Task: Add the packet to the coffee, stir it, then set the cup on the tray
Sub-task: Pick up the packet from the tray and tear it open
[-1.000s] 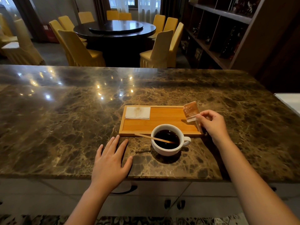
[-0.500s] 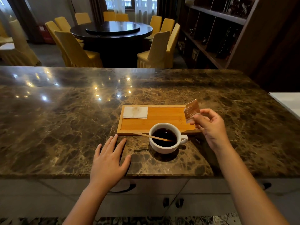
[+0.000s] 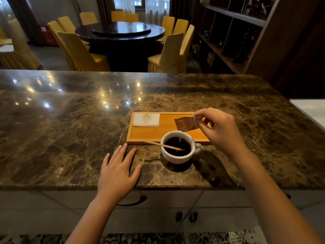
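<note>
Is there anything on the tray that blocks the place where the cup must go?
Nothing visible blocks it. The cup stands on the counter against the tray's near edge. A napkin covers only the far left corner. The right hand holds the packet above the tray's right part.

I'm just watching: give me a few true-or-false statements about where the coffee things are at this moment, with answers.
1. The white ceramic cup of black coffee stands on the wooden tray. False: it stands on the marble counter, just in front of the tray.
2. The right hand holds the small brown packet. True.
3. The thin wooden stirrer lies on the folded white napkin. False: it rests in the cup.
4. The left hand lies flat on the counter. True.
</note>
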A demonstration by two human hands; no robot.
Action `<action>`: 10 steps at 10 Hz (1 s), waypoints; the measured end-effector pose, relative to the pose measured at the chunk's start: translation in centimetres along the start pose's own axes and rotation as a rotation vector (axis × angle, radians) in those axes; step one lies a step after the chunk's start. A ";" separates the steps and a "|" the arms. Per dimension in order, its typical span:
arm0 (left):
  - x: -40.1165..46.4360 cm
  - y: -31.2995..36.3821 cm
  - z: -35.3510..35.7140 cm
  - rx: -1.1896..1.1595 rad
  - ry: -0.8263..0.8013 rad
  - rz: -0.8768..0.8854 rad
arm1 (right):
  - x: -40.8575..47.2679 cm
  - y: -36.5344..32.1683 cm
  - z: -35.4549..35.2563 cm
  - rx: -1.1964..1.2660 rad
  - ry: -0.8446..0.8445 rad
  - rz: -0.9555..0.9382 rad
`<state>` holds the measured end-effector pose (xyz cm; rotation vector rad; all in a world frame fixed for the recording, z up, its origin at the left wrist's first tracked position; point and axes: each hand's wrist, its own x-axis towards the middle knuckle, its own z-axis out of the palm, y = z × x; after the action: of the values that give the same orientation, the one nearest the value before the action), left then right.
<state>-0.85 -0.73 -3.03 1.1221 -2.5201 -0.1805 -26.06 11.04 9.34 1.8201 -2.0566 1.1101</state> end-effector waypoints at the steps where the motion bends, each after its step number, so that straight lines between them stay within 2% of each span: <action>1: 0.0 0.0 0.0 0.002 -0.003 -0.002 | 0.1 0.2 0.1 -0.049 -0.022 -0.063; 3: 0.0 0.0 0.0 0.010 -0.005 -0.004 | -0.1 0.4 0.5 -0.083 -0.031 -0.118; 6: 0.0 0.0 0.0 0.000 -0.006 -0.005 | -0.8 0.9 1.1 -0.056 -0.060 -0.042; 7: 0.0 0.0 0.0 -0.002 -0.007 -0.004 | -1.0 1.0 1.4 0.007 -0.046 0.040; 8: 0.0 0.0 0.0 -0.004 -0.006 -0.003 | -1.4 1.3 2.0 0.258 0.011 0.314; 9: -0.1 0.0 0.0 -0.004 -0.004 -0.002 | -1.8 1.7 2.1 0.465 0.052 0.473; 10: -0.1 0.0 -0.1 -0.008 0.001 0.001 | -1.9 2.2 2.0 0.798 0.135 0.657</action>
<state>-0.78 -0.68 -2.98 1.1178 -2.5168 -0.1895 -26.96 11.23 5.87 1.1977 -2.3813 2.4225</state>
